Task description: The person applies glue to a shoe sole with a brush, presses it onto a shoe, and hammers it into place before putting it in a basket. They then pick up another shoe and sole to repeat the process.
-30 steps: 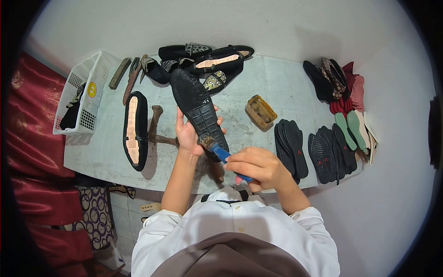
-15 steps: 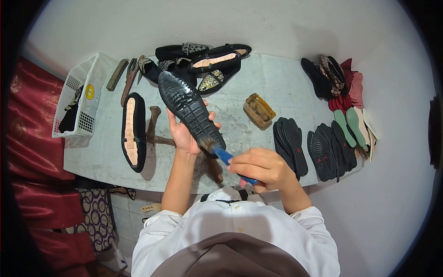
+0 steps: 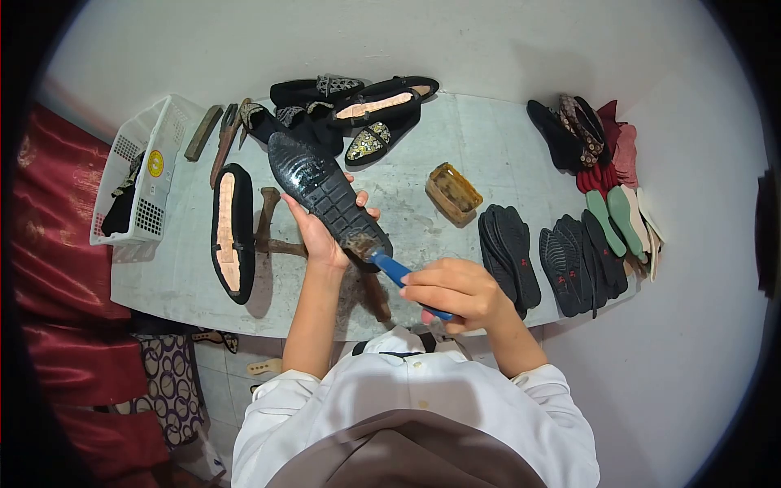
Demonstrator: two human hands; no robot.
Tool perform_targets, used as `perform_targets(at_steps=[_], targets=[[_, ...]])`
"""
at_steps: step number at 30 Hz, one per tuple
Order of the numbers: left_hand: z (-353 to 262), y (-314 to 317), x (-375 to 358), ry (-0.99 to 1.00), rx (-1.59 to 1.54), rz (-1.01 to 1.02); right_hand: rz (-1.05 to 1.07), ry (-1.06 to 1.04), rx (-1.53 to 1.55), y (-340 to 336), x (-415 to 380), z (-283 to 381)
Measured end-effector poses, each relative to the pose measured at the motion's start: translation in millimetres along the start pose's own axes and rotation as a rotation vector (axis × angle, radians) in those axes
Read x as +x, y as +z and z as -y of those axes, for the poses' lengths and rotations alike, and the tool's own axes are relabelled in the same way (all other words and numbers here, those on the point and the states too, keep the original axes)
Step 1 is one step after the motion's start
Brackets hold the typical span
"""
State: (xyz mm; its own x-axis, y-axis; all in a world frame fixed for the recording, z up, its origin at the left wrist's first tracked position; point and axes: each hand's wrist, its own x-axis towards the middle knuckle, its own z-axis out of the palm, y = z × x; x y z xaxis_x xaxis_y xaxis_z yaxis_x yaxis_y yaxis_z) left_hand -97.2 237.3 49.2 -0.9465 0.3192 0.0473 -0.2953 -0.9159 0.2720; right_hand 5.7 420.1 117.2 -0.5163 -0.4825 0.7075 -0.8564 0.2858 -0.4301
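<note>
The left hand (image 3: pixel 324 237) holds a black sole (image 3: pixel 327 193) above the counter (image 3: pixel 423 285), ridged face up, toe toward eleven o'clock, its fingers gripping the edges. The right hand's (image 3: pixel 462 293) fingers close round a blue-handled brush (image 3: pixel 394 267) — bristles touching the heel end. From the sole, an open amber container (image 3: pixel 454 195) sits at three o'clock, piled shoes (image 3: pixel 373 106) at twelve, and a lone shoe (image 3: pixel 233 236) at eight — beside a hammer (image 3: pixel 268 218).

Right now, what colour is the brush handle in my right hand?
Blue handle; it shows best in the head view.
</note>
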Motion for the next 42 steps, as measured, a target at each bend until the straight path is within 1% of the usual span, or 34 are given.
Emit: perform_targets(at_steps=[1, 4, 8, 11, 14, 16, 20, 21, 22, 24, 25, 28, 29, 32, 33, 36, 37, 40, 42], targets=[[0.3, 1.7, 0.3, 0.008, 0.005, 0.000, -0.017, -0.021, -0.015, 3.1, 0.9, -1.6], [-4.8, -1.8, 2.3, -0.006, 0.006, -0.041, 0.036, 0.013, 0.022, 4.0, -5.1, 5.5], [-5.6, -10.0, 0.6, 0.019, -0.013, -0.033, 0.117, 0.062, 0.073, -4.3, -9.8, 5.3], [-4.5, -7.6, -0.8, 0.038, -0.024, -0.060, 0.017, 0.033, 0.040, -2.5, -8.3, 3.1], [-8.2, -9.4, 0.8, 0.028, -0.013, -0.040, 0.004, 0.005, 0.026, 6.7, -9.1, 2.3], [-11.3, -10.0, 0.6, 0.030, -0.017, -0.013, 0.063, 0.050, 0.046, -1.8, -11.1, 3.4], [-13.7, -15.7, 0.9, 0.028, 0.005, -0.063, 0.111, 0.094, 0.026, -15.2, -13.0, 1.1], [-12.8, -10.2, -0.7, 0.031, -0.006, -0.073, 0.098, 0.112, 0.014, -19.8, -12.8, 1.0], [-12.3, -7.4, -2.2, 0.036, -0.019, -0.085, 0.041, 0.100, -0.001, -22.2, -9.1, 1.6], [-12.1, -10.1, -3.0, -0.003, 0.052, -0.064, -0.071, 0.079, -0.028, -26.0, 0.2, 1.9], [-11.6, -10.1, -3.1, -0.023, 0.087, -0.051, -0.116, 0.031, -0.044, -22.5, 5.7, -0.6], [4.5, 2.7, -7.5, -0.040, 0.138, -0.236, -0.134, -0.034, -0.150, -6.1, 24.2, -9.9], [8.3, 4.0, -10.9, -0.076, 0.149, -0.220, -0.111, -0.022, -0.177, -0.3, 26.1, -16.6], [8.0, -8.4, -13.6, -0.199, 0.124, 0.005, -0.079, -0.003, -0.188, 14.1, 29.3, -22.2], [6.9, 0.9, -11.5, -0.140, 0.096, -0.064, -0.079, -0.010, -0.179, 15.4, 28.7, -18.3], [-1.5, -4.4, -11.5, -0.117, 0.100, -0.030, 0.010, -0.013, -0.069, 12.0, 15.1, -7.2], [-5.3, -7.4, -9.6, -0.081, 0.100, -0.039, 0.034, -0.008, -0.054, 10.9, 10.2, -2.3], [-10.4, -6.3, -10.3, -0.056, 0.101, -0.061, 0.094, 0.063, 0.042, 6.3, -0.6, 10.3], [-9.3, -8.8, -11.3, -0.088, 0.110, -0.050, 0.098, 0.078, 0.068, 1.2, -1.9, 11.3]])
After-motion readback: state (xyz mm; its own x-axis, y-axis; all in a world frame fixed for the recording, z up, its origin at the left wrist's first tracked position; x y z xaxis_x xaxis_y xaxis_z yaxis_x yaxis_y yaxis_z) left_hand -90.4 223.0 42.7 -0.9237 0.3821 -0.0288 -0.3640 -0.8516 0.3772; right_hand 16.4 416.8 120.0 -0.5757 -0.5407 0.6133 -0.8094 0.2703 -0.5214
